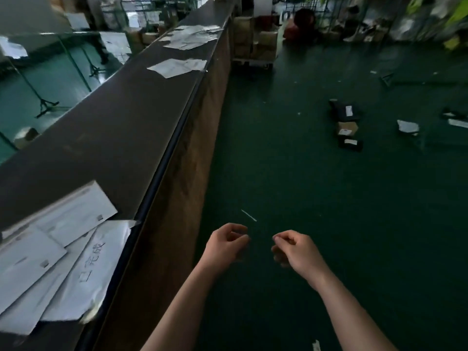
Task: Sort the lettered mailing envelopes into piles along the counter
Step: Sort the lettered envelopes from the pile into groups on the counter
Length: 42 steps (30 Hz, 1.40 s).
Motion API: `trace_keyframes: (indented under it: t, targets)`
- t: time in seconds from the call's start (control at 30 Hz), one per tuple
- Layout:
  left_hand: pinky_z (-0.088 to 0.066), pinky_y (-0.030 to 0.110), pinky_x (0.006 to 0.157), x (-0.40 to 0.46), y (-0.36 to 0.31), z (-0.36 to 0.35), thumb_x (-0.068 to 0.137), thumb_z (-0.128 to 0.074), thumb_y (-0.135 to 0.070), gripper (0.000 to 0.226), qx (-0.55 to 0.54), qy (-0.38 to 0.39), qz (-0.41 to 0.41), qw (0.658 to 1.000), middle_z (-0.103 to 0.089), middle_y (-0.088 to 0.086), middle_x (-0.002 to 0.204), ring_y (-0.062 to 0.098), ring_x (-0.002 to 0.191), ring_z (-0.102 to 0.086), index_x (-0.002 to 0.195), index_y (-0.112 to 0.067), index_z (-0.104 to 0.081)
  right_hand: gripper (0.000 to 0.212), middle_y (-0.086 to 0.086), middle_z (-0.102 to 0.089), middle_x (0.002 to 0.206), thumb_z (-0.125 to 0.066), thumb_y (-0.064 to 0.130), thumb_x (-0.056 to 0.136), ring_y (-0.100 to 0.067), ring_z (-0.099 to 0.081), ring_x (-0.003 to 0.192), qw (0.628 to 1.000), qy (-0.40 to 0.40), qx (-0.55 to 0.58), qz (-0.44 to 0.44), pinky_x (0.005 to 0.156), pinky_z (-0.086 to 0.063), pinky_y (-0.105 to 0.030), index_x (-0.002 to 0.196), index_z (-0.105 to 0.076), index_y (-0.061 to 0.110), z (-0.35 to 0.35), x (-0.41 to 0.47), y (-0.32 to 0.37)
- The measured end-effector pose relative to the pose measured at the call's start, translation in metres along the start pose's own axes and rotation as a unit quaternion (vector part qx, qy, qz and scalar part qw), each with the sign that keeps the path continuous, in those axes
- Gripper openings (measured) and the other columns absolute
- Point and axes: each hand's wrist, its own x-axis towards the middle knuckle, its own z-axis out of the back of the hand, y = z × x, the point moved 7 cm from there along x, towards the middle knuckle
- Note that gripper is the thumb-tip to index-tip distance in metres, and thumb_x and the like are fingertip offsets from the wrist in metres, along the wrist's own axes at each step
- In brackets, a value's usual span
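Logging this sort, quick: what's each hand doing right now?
Left hand: fingers loosely curled, holding nothing.
Right hand: fingers loosely curled, holding nothing.

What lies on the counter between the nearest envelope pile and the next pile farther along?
Nothing: the head view shows bare dark counter between the near pile and the next pile.

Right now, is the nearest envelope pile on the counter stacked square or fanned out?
Fanned out. The nearest envelope pile lies in overlapping sheets at different angles, one corner jutting past the counter edge. Both hands hold nothing.
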Motion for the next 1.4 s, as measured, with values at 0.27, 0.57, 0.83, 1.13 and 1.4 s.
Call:
trace_keyframes:
  t: [0.27, 0.57, 0.83, 1.13, 1.4]
  targets:
    - [-0.064, 0.036, 0.070, 0.239, -0.056, -0.084, 0.096, -0.068, -0.015, 0.018, 0.080, 0.115, 0.023, 0.990, -0.071, 0.009, 0.097, 0.019, 0.079, -0.072, 0.114, -0.016, -0.064, 0.012, -0.004, -0.077, 0.092, -0.059, 0.022, 0.103, -0.023, -0.075, 0.083, 0.995, -0.035, 0.082, -0.043, 0.073, -0.060, -0.038, 0.102, -0.070, 0.017, 0.080, 0.222, 0.013]
    - [-0.063, 0.050, 0.074, 0.459, -0.207, 0.004, 0.094, -0.071, -0.018, 0.018, 0.134, -0.002, -0.036, 0.990, -0.072, 0.003, 0.086, 0.020, 0.069, -0.070, 0.110, -0.023, -0.066, 0.010, -0.004, -0.074, 0.092, -0.061, 0.022, 0.101, -0.014, -0.067, 0.072, 0.999, 0.033, 0.041, 0.001, 0.064, -0.052, -0.030, 0.104, -0.068, 0.016, 0.124, 0.445, 0.154]
    - [-0.056, 0.028, 0.083, 0.648, -0.212, 0.108, 0.089, -0.075, -0.033, 0.030, 0.207, -0.071, -0.003, 0.976, -0.070, -0.012, 0.090, 0.007, 0.087, -0.068, 0.118, -0.027, -0.066, 0.031, 0.008, -0.063, 0.115, -0.060, 0.036, 0.101, -0.010, -0.062, 0.104, 0.979, 0.107, -0.166, 0.049, 0.081, -0.047, -0.023, 0.129, -0.061, 0.023, 0.059, 0.670, 0.272]
    - [-0.060, 0.034, 0.080, 0.865, -0.305, 0.219, 0.091, -0.074, -0.033, 0.020, 0.126, -0.087, -0.003, 0.988, -0.070, -0.008, 0.093, 0.010, 0.086, -0.068, 0.109, -0.028, -0.068, 0.028, 0.010, -0.067, 0.110, -0.060, 0.038, 0.100, -0.009, -0.064, 0.097, 0.985, 0.067, -0.154, 0.046, 0.084, -0.055, -0.030, 0.126, -0.062, 0.028, 0.067, 0.869, 0.412]
    - [-0.061, 0.029, 0.072, 1.078, -0.347, 0.208, 0.091, -0.073, -0.036, 0.025, 0.126, -0.042, 0.012, 0.991, -0.071, -0.005, 0.098, 0.012, 0.085, -0.070, 0.114, -0.028, -0.067, 0.024, 0.012, -0.064, 0.116, -0.061, 0.037, 0.100, -0.008, -0.064, 0.105, 0.988, 0.088, -0.124, 0.016, 0.095, -0.057, -0.036, 0.124, -0.060, 0.031, 0.097, 1.063, 0.439]
